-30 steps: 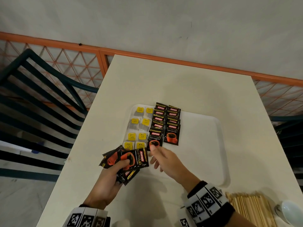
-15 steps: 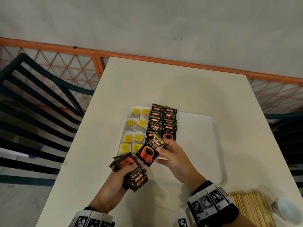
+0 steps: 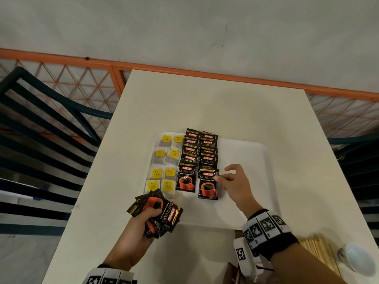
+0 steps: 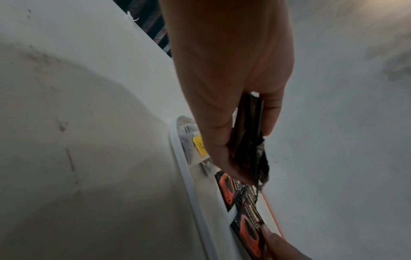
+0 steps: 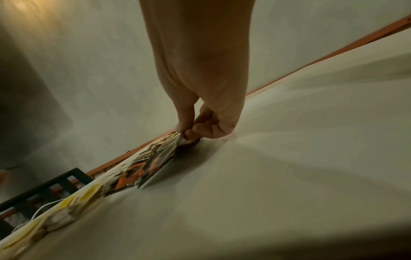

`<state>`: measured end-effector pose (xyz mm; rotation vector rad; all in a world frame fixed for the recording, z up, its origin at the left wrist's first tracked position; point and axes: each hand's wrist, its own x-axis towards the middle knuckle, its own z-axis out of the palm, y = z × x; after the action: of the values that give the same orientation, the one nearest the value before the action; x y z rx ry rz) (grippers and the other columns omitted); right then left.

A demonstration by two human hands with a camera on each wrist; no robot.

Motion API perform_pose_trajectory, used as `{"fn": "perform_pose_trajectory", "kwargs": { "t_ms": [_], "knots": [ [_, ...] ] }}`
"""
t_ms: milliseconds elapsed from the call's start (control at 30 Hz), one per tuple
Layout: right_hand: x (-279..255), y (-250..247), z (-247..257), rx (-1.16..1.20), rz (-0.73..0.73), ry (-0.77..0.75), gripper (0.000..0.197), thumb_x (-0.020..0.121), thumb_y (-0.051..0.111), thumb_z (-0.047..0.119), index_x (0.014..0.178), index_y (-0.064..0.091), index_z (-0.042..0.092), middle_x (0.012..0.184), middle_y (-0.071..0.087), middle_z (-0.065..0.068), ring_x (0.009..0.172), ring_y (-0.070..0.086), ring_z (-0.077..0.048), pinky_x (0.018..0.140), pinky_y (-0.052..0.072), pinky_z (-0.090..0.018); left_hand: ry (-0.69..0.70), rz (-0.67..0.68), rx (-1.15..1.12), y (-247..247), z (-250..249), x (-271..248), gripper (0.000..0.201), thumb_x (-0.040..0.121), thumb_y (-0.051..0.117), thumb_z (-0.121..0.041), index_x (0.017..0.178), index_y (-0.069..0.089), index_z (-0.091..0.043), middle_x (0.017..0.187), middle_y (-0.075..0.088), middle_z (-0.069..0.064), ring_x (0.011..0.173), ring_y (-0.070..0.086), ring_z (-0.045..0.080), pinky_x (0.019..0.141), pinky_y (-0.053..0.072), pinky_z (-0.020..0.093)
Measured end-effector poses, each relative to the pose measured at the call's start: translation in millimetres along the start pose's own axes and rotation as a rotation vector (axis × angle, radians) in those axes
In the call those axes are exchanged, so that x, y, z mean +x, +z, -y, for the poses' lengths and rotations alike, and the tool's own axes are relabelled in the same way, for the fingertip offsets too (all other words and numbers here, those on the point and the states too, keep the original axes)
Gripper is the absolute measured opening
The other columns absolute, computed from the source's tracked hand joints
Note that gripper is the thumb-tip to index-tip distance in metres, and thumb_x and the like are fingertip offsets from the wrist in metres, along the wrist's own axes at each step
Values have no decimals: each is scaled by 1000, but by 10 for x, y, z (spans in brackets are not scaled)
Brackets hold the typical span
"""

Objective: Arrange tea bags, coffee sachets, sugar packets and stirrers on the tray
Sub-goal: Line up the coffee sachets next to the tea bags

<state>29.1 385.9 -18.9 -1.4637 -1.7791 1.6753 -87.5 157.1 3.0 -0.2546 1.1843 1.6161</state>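
A white tray [image 3: 246, 201] lies on the table. Its left side holds two columns of yellow-tagged tea bags [image 3: 164, 173], then two overlapping columns of black coffee sachets [image 3: 190, 158]. My right hand [image 3: 229, 181] pinches the right edge of the nearest sachet [image 3: 208, 186] of the right column, which lies on the tray; the right wrist view shows the thumb and finger pinching the sachet [image 5: 153, 158]. My left hand [image 3: 143, 220] grips a fanned bunch of coffee sachets [image 3: 160, 212] at the tray's near left corner; the same bunch of sachets [image 4: 249, 140] shows edge-on between its fingers.
A pile of wooden stirrers [image 3: 320, 253] lies on the table at the near right, beside a white cup [image 3: 356, 259]. The tray's right half [image 3: 252, 160] is bare. Dark slatted chairs [image 3: 41, 140] stand at the table's left and right; an orange rail [image 3: 205, 72] runs behind.
My right hand took one sachet from the bunch in my left hand and carried it onto the tray, laying it at the near end of the right coffee column.
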Motion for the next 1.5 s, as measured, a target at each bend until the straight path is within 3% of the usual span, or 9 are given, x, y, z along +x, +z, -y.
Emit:
{"fn": "perform_pose_trajectory", "kwargs": {
  "t_ms": [133, 400, 567, 667, 933, 1133, 1233, 1400, 1500],
  "knots": [
    [67, 47, 13, -10, -13, -22, 32, 81, 69, 12, 101, 44, 14, 74, 65, -1, 70, 60, -12, 68, 47, -26, 14, -15, 52, -12, 2, -23, 38, 74, 58, -3, 112, 57, -7, 104, 66, 21, 92, 62, 32, 69, 52, 35],
    [106, 97, 46, -127, -43, -100, 31, 83, 67, 12, 101, 43, 13, 72, 63, 0, 66, 59, -10, 61, 45, -18, 12, -72, 90, -12, -9, -41, 20, 84, 51, 0, 100, 60, -7, 76, 72, 13, 84, 62, 32, 74, 46, 38],
    [91, 106, 31, -207, -78, -105, 27, 86, 64, 17, 101, 42, 15, 80, 61, -3, 68, 60, -19, 62, 46, -22, 31, -17, 124, 9, -22, -69, 47, 60, 69, -1, 106, 62, -8, 88, 73, 16, 90, 64, 34, 82, 48, 42],
    [56, 115, 6, -219, -104, -82, 25, 87, 62, 19, 102, 41, 16, 85, 61, -5, 74, 60, -22, 63, 45, -23, 48, -5, 141, 23, -27, -77, 50, 60, 65, -12, 110, 61, -11, 98, 72, 18, 91, 67, 32, 84, 50, 43],
    [-38, 144, 27, -188, -76, -47, 25, 90, 57, 13, 110, 43, 12, 80, 59, -1, 78, 61, -22, 57, 41, -17, 54, 20, 138, 40, -3, -74, 58, 61, 68, -11, 118, 58, -11, 107, 70, 18, 95, 67, 31, 73, 57, 36],
    [-186, 136, 176, -220, -115, -80, 27, 91, 56, 18, 113, 42, 14, 91, 57, -2, 69, 53, -4, 51, 35, -12, 43, -3, 78, 62, -6, -76, 42, 81, 58, 1, 122, 54, -8, 113, 66, 20, 98, 64, 30, 56, 58, 28],
    [-377, 191, 224, -247, 14, -165, 15, 91, 55, 25, 103, 50, 17, 83, 59, 5, 69, 57, -5, 53, 39, -9, 55, -2, 103, 110, 2, -59, 40, 82, 58, 2, 121, 56, -9, 108, 69, 16, 96, 65, 28, 60, 58, 29],
    [-702, 299, 207, -205, 616, -127, 13, 87, 60, 34, 94, 58, 22, 80, 62, 7, 70, 61, -8, 60, 49, -20, 59, 76, 169, 229, 16, -50, 36, 82, 59, -2, 117, 60, -9, 103, 72, 14, 98, 67, 30, 82, 51, 40],
    [-739, 320, 174, -181, 586, -122, 15, 85, 65, 24, 93, 59, 13, 77, 61, 4, 66, 60, -8, 63, 54, -24, 48, 122, 160, 231, 23, -42, 42, 79, 64, -8, 121, 59, -9, 111, 69, 17, 105, 65, 32, 88, 49, 43]
  ]
}}
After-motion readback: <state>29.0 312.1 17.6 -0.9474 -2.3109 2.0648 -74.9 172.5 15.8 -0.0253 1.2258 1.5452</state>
